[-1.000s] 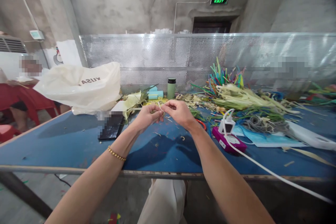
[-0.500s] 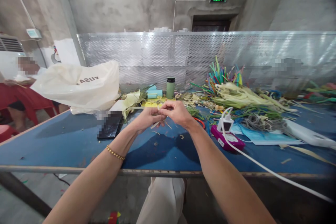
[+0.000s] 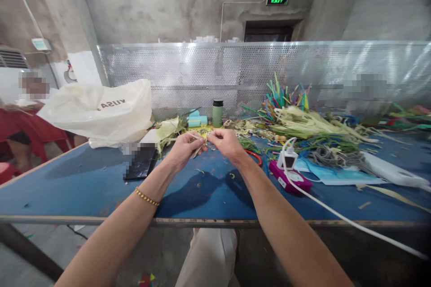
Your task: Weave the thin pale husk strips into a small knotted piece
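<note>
Both hands meet above the middle of the blue table [image 3: 84,188]. My left hand [image 3: 183,149], with a gold bead bracelet on its wrist, pinches a thin pale straw strip [image 3: 198,149] that pokes down between the hands. My right hand [image 3: 226,142] is closed in a pinch on the same strip from the right. Small straw scraps [image 3: 215,172] lie on the table under the hands.
A white plastic bag [image 3: 101,110] and a black phone [image 3: 140,161] lie at left. A green flask [image 3: 217,113] stands at the back. A heap of coloured and pale straw [image 3: 303,121], red scissors [image 3: 254,156], and a purple power bank [image 3: 291,177] with white cable sit at right. A person in red sits at far left.
The hands have lifted slightly and stayed together. The strip's end now points down and left between them. The camera has shifted a little.
</note>
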### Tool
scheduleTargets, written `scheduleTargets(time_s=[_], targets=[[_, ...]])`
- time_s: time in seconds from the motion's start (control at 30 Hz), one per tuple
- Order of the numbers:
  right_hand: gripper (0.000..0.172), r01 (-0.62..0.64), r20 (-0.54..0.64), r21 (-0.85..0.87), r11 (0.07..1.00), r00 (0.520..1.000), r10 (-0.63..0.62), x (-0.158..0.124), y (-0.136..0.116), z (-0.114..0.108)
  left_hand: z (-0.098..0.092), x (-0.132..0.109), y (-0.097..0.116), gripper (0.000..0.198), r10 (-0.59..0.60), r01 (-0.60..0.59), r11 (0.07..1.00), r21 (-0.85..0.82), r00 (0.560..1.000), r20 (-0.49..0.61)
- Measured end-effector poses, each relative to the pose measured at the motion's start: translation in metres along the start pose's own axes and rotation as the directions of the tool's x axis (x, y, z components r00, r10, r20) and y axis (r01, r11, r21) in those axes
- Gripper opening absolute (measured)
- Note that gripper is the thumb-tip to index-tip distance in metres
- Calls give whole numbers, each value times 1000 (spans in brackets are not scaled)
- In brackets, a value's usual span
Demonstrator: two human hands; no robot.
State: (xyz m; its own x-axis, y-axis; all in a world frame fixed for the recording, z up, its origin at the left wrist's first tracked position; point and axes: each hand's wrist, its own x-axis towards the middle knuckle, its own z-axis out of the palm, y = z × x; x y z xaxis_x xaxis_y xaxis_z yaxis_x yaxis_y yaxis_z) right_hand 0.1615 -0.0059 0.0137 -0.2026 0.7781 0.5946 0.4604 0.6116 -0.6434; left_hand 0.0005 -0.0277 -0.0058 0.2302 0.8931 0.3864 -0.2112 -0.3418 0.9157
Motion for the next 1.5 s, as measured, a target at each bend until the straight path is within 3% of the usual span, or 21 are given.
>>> scheduleTargets(time_s=[0.13,0.3,0.5,0.67,0.9,1.5], targets=[[23,-17,-76,-29,999,997,15,3,3,1,1,0,0,21,-9,10,999,-40,1000,29],[29,41,-258,-206,978,961,-95,0,-4,-1,-3,5,-1,25,2,-19,991,-132,992,-127],[36,117,27,-148,982,993,-114,-6,-8,15,-6,8,-5,31,39,-53,998,-41,958,-283],[29,117,40,-145,982,993,-113,-8,-7,23,-2,5,-8,30,37,-41,999,-11,967,-254],[19,89,42,-148,985,996,-84,-8,-10,22,-1,7,-8,27,94,-121,989,-82,958,-272],[20,55,105,-89,994,993,-46,-11,-14,21,-1,8,-3,23,-19,-69,969,-236,936,-351]])
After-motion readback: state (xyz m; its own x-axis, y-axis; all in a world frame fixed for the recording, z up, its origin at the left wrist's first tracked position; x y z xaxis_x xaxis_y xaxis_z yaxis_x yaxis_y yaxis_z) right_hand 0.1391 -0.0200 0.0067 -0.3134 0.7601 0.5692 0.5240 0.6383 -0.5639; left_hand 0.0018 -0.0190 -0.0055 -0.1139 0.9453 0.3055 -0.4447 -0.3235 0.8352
